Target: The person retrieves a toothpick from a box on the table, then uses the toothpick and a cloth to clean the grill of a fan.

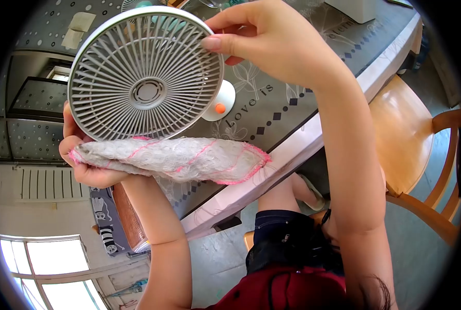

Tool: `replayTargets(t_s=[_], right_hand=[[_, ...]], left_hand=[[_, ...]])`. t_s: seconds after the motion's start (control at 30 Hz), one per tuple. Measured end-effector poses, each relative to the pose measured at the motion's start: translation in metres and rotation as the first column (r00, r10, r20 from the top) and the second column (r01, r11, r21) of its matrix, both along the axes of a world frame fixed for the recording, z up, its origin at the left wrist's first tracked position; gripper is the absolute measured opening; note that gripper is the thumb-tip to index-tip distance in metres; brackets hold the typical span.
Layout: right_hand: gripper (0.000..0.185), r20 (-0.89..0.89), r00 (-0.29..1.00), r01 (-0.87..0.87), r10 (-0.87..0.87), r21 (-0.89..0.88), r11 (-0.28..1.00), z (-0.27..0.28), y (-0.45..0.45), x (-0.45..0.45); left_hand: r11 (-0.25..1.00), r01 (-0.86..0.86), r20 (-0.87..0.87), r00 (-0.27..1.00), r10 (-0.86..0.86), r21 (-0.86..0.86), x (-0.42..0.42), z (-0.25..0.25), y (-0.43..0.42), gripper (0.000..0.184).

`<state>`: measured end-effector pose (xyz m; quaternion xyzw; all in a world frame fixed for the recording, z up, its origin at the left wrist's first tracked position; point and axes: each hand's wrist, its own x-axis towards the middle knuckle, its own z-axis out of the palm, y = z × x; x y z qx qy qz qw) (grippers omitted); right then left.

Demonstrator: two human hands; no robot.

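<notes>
Currently, a round white fan with a grey grille (148, 93) is over the grey patterned tabletop (264, 111), its rim pinched by the right hand (248, 32); the left hand (89, 174) clasps a pale, pink-edged cloth (186, 159) along the fan's lower edge.

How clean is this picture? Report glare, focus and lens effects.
Head view: the windows at lower left are blown out to near white; head view again: the fan and the cloth look fairly sharp, with no obvious motion blur; same head view: black borders round off the corners, as a wide-angle lens might leave.
</notes>
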<state>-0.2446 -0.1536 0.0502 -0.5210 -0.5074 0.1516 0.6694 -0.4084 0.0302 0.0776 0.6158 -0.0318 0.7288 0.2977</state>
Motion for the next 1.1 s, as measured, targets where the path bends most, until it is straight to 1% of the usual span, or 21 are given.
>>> replayTargets(t_s=[0.07, 0.1, 0.13, 0.2, 0.27, 0.3, 0.33, 0.37, 0.5, 0.57, 0.6, 0.67, 0.73, 0.77, 0.8, 0.87, 0.9, 0.97, 1.03, 1.07, 1.1], right_hand=[[0.023, -0.226, 0.966, -0.140, 0.123, -0.063, 0.988, 0.004, 0.002, 0.003], [0.024, -0.245, 0.969, -0.053, 0.016, -0.144, 0.988, 0.007, 0.011, -0.003], [0.024, -0.237, 0.971, -0.058, 0.022, -0.145, 0.988, 0.005, 0.010, -0.004], [0.027, -0.192, 0.981, -0.027, 0.031, 0.024, 0.999, 0.002, 0.002, -0.007], [0.028, -0.170, 0.984, 0.037, -0.048, -0.069, 0.997, 0.002, 0.002, -0.009], [0.027, -0.065, 0.978, 0.197, -0.199, -0.029, 0.980, -0.008, 0.010, -0.005], [0.026, 0.031, 0.938, 0.344, -0.345, 0.034, 0.938, -0.012, 0.014, -0.002], [0.021, 0.116, 0.895, 0.426, -0.431, 0.061, 0.903, -0.006, 0.008, -0.011], [0.015, 0.151, 0.923, 0.342, -0.354, 0.098, 0.935, 0.019, -0.016, -0.042], [0.015, -0.045, 0.999, 0.008, -0.003, 0.115, 0.993, 0.023, -0.020, -0.064], [0.023, -0.044, 0.995, -0.088, 0.092, 0.102, 0.991, 0.024, -0.016, -0.074], [0.024, -0.131, 0.954, -0.273, 0.271, 0.000, 0.962, 0.018, -0.007, -0.090], [0.022, -0.115, 0.938, -0.330, 0.328, -0.001, 0.944, 0.013, 0.003, -0.099], [0.022, -0.100, 0.939, -0.332, 0.330, -0.011, 0.943, 0.012, 0.006, -0.101], [0.021, -0.105, 0.949, -0.297, 0.296, 0.011, 0.955, 0.012, 0.008, -0.103], [0.021, -0.098, 0.960, -0.262, 0.263, 0.021, 0.965, 0.015, 0.006, -0.101], [0.021, 0.006, 0.985, -0.171, 0.171, -0.013, 0.985, 0.020, 0.004, -0.100], [0.021, 0.126, 0.989, -0.077, 0.082, -0.043, 0.996, 0.024, 0.000, -0.099], [0.021, 0.207, 0.976, 0.051, -0.062, 0.060, 0.997, 0.026, -0.002, -0.100], [0.021, 0.215, 0.975, 0.046, -0.056, 0.053, 0.998, 0.027, -0.001, -0.099], [0.021, 0.330, 0.927, 0.125, -0.177, 0.172, 0.977, 0.028, 0.000, -0.097]], left_hand=[[0.997, 0.072, -0.007, 0.997, -0.071, 0.030, -0.007, 0.001, 0.009, 0.033], [0.990, 0.138, -0.001, 0.990, -0.138, -0.024, -0.009, 0.001, 0.011, 0.033], [0.976, 0.204, 0.009, 0.979, -0.204, -0.078, -0.010, 0.002, 0.012, 0.034], [0.974, 0.213, 0.026, 0.977, -0.211, -0.080, -0.011, 0.003, 0.011, 0.035], [0.958, 0.226, -0.040, 0.971, -0.236, -0.174, -0.016, 0.007, 0.010, 0.034], [0.905, 0.416, -0.018, 0.908, -0.419, -0.090, -0.020, 0.004, 0.022, 0.034], [0.960, 0.264, -0.002, 0.964, -0.265, -0.094, -0.013, 0.007, 0.013, 0.030], [0.949, 0.303, 0.000, 0.953, -0.304, -0.085, -0.014, 0.008, 0.015, 0.028], [0.955, 0.297, -0.045, 0.954, -0.297, -0.012, -0.017, 0.015, 0.014, 0.018], [0.985, 0.164, -0.127, 0.979, -0.157, 0.047, -0.019, 0.020, 0.010, 0.017], [0.986, 0.157, -0.109, 0.982, -0.152, 0.046, -0.025, 0.026, 0.008, 0.017], [0.908, -0.182, -0.165, 0.952, 0.259, 0.377, -0.035, 0.032, -0.001, 0.019], [0.894, -0.233, -0.085, 0.955, 0.285, 0.382, -0.044, 0.036, -0.014, 0.020], [0.902, -0.113, -0.173, 0.964, 0.201, 0.416, -0.049, 0.037, -0.021, 0.021], [0.899, 0.008, -0.262, 0.958, 0.119, 0.437, -0.055, 0.039, -0.027, 0.022], [0.940, 0.062, -0.493, 0.862, 0.119, 0.336, -0.064, 0.044, -0.046, 0.014], [0.959, 0.025, -0.518, 0.845, 0.131, 0.283, -0.063, 0.041, -0.051, 0.010], [0.924, 0.093, -0.603, 0.781, 0.163, 0.371, -0.062, 0.044, -0.052, 0.010], [0.918, 0.127, -0.644, 0.748, 0.162, 0.377, -0.061, 0.043, -0.054, 0.010], [0.927, 0.125, -0.690, 0.704, 0.169, 0.354, -0.059, 0.041, -0.059, 0.010], [0.935, 0.123, -0.733, 0.658, 0.173, 0.331, -0.058, 0.040, -0.061, 0.010]])
